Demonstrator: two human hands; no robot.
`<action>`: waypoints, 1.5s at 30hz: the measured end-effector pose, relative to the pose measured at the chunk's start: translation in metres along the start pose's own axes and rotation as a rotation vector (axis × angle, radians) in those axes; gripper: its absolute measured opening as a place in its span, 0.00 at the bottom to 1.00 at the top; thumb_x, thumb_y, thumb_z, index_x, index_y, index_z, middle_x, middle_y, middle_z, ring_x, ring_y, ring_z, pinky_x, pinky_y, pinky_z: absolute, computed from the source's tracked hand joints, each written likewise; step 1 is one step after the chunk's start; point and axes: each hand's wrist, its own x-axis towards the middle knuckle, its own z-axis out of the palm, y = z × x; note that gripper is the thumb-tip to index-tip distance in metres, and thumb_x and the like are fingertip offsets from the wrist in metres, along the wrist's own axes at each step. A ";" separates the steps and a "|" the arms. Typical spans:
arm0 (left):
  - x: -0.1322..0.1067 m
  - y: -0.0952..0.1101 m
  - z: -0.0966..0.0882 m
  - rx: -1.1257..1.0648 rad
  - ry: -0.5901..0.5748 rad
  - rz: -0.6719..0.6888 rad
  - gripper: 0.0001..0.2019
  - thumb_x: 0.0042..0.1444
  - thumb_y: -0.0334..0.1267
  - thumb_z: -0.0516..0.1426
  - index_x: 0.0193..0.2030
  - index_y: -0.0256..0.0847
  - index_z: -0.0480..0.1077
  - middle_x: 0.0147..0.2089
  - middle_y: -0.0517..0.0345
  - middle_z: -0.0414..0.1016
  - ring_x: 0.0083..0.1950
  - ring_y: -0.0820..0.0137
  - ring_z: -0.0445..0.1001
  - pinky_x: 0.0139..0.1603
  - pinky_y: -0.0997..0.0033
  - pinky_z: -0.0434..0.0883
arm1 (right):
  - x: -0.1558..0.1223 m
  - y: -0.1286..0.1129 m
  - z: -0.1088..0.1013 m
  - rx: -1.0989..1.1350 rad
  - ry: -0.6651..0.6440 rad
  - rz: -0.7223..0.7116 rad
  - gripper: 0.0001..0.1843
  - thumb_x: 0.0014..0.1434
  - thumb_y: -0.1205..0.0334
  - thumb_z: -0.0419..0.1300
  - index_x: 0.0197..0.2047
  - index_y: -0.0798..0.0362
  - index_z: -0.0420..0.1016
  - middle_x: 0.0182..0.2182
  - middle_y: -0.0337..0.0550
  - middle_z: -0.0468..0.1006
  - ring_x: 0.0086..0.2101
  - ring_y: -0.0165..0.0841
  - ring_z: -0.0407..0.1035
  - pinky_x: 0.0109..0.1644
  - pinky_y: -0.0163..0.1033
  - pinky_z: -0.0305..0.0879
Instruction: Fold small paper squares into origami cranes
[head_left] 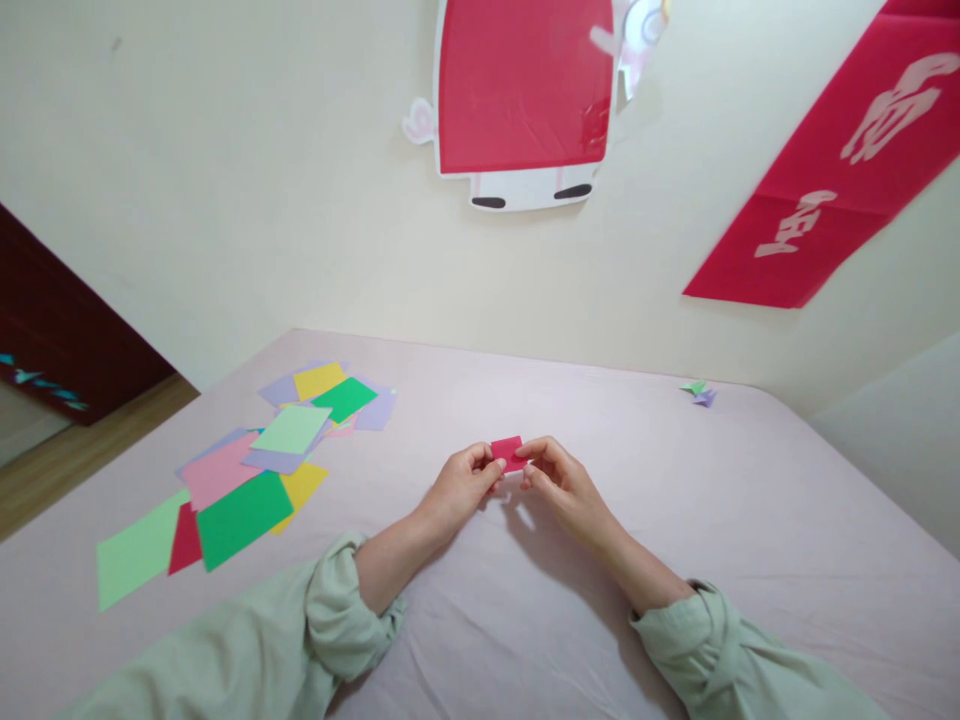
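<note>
A small folded red paper (508,452) is held just above the pale pink table (675,500), between both hands. My left hand (460,487) pinches its left edge with thumb and fingertips. My right hand (561,487) pinches its right edge the same way. Both forearms reach in from the bottom, in pale green rolled-up sleeves.
Several loose coloured paper squares (247,470) lie scattered on the table's left side, green, yellow, pink, lilac and red. Two small folded paper pieces (699,392) sit at the far right edge by the wall. Red paper decorations (525,90) hang on the wall.
</note>
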 end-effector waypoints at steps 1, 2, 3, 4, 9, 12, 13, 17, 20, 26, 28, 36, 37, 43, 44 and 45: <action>0.000 0.000 0.000 -0.002 0.000 -0.001 0.10 0.51 0.43 0.57 0.30 0.38 0.64 0.22 0.66 0.64 0.21 0.78 0.59 0.21 0.78 0.55 | 0.000 0.000 0.000 -0.004 -0.003 -0.001 0.09 0.61 0.58 0.54 0.42 0.51 0.69 0.36 0.42 0.73 0.33 0.31 0.68 0.38 0.39 0.67; 0.000 0.001 0.000 -0.007 0.000 -0.001 0.10 0.51 0.43 0.57 0.29 0.38 0.63 0.22 0.66 0.64 0.21 0.78 0.59 0.21 0.78 0.55 | 0.000 0.000 -0.001 -0.006 -0.006 -0.002 0.09 0.61 0.58 0.54 0.42 0.51 0.69 0.36 0.42 0.73 0.33 0.31 0.68 0.38 0.39 0.67; -0.001 0.001 0.000 -0.015 -0.003 -0.001 0.11 0.51 0.44 0.57 0.29 0.38 0.63 0.22 0.66 0.63 0.21 0.78 0.59 0.21 0.78 0.55 | 0.000 -0.001 -0.001 -0.007 -0.008 -0.003 0.09 0.62 0.58 0.54 0.43 0.51 0.69 0.36 0.42 0.73 0.33 0.31 0.69 0.39 0.39 0.67; -0.001 0.002 0.000 -0.023 -0.007 -0.002 0.11 0.51 0.44 0.57 0.30 0.38 0.63 0.22 0.66 0.63 0.21 0.78 0.59 0.21 0.78 0.54 | 0.000 -0.001 -0.001 -0.007 -0.010 -0.004 0.09 0.62 0.58 0.53 0.43 0.52 0.69 0.37 0.42 0.73 0.33 0.32 0.69 0.40 0.40 0.67; -0.003 0.005 -0.001 -0.037 -0.017 -0.012 0.11 0.52 0.45 0.57 0.30 0.38 0.64 0.23 0.65 0.63 0.22 0.78 0.58 0.22 0.78 0.54 | 0.001 -0.003 -0.002 -0.003 -0.001 -0.009 0.09 0.62 0.58 0.53 0.43 0.51 0.70 0.36 0.42 0.74 0.33 0.32 0.69 0.40 0.41 0.67; -0.003 0.006 -0.001 -0.040 -0.019 -0.020 0.12 0.52 0.45 0.57 0.30 0.38 0.64 0.22 0.66 0.63 0.21 0.78 0.58 0.22 0.78 0.54 | 0.001 -0.002 -0.002 0.002 -0.001 -0.014 0.09 0.62 0.59 0.52 0.43 0.51 0.70 0.36 0.41 0.74 0.33 0.32 0.69 0.41 0.41 0.68; -0.003 0.006 -0.001 -0.041 -0.021 -0.021 0.12 0.51 0.45 0.57 0.29 0.38 0.64 0.22 0.66 0.63 0.21 0.79 0.58 0.22 0.78 0.54 | 0.001 -0.002 -0.002 0.003 -0.002 -0.015 0.09 0.62 0.59 0.52 0.43 0.51 0.70 0.36 0.41 0.74 0.33 0.32 0.69 0.41 0.40 0.68; -0.002 0.005 -0.001 -0.049 -0.021 -0.011 0.12 0.51 0.45 0.58 0.28 0.38 0.63 0.22 0.66 0.63 0.22 0.78 0.58 0.22 0.78 0.54 | 0.001 0.000 -0.002 0.001 -0.007 -0.011 0.09 0.62 0.59 0.53 0.43 0.51 0.70 0.38 0.42 0.73 0.34 0.32 0.69 0.41 0.40 0.67; -0.001 0.003 -0.001 -0.044 -0.024 -0.002 0.13 0.51 0.46 0.58 0.29 0.38 0.64 0.22 0.65 0.64 0.22 0.78 0.58 0.22 0.78 0.54 | 0.001 -0.001 -0.002 0.000 -0.011 -0.005 0.09 0.62 0.58 0.53 0.43 0.51 0.70 0.38 0.42 0.73 0.34 0.32 0.70 0.41 0.40 0.68; 0.001 -0.001 0.000 -0.018 -0.043 0.010 0.12 0.51 0.46 0.57 0.29 0.38 0.65 0.22 0.66 0.63 0.21 0.79 0.58 0.23 0.78 0.55 | 0.002 0.003 -0.001 -0.004 0.008 0.009 0.09 0.62 0.56 0.55 0.41 0.52 0.69 0.36 0.42 0.73 0.33 0.32 0.70 0.40 0.40 0.67; 0.002 -0.002 0.001 -0.011 -0.054 0.012 0.12 0.51 0.45 0.57 0.29 0.38 0.65 0.21 0.66 0.63 0.20 0.79 0.58 0.22 0.78 0.55 | 0.002 0.004 -0.001 -0.004 0.010 0.015 0.08 0.61 0.56 0.55 0.39 0.52 0.69 0.35 0.41 0.73 0.33 0.32 0.70 0.39 0.40 0.67; -0.003 -0.005 0.003 0.040 -0.065 0.076 0.14 0.52 0.47 0.57 0.26 0.40 0.61 0.21 0.66 0.63 0.21 0.77 0.60 0.24 0.76 0.57 | 0.003 0.005 -0.001 0.049 0.066 0.047 0.11 0.58 0.53 0.59 0.33 0.52 0.67 0.28 0.38 0.71 0.30 0.31 0.66 0.36 0.38 0.63; -0.004 -0.005 0.004 0.052 -0.069 0.084 0.14 0.52 0.47 0.56 0.26 0.40 0.61 0.21 0.66 0.63 0.21 0.77 0.60 0.24 0.76 0.57 | 0.003 0.005 -0.001 0.058 0.073 0.054 0.12 0.58 0.53 0.59 0.32 0.52 0.67 0.28 0.38 0.71 0.30 0.31 0.66 0.35 0.37 0.63; -0.006 -0.007 0.006 0.140 -0.071 0.133 0.11 0.55 0.43 0.54 0.27 0.40 0.61 0.21 0.66 0.62 0.23 0.75 0.60 0.26 0.75 0.57 | 0.004 0.010 0.000 0.072 0.103 0.070 0.12 0.57 0.53 0.60 0.31 0.52 0.66 0.27 0.37 0.71 0.29 0.31 0.66 0.34 0.37 0.61; -0.005 -0.008 0.007 0.154 -0.068 0.143 0.10 0.55 0.43 0.54 0.27 0.40 0.61 0.21 0.66 0.62 0.23 0.75 0.60 0.26 0.75 0.57 | 0.004 0.010 0.000 0.071 0.109 0.069 0.12 0.56 0.54 0.61 0.31 0.52 0.65 0.27 0.37 0.71 0.29 0.31 0.66 0.34 0.37 0.61; -0.005 -0.009 0.007 0.166 -0.065 0.150 0.10 0.55 0.42 0.54 0.27 0.40 0.61 0.22 0.66 0.62 0.24 0.75 0.61 0.26 0.75 0.57 | 0.004 0.010 0.001 0.070 0.116 0.067 0.11 0.56 0.54 0.61 0.31 0.52 0.65 0.27 0.37 0.70 0.29 0.31 0.66 0.34 0.37 0.61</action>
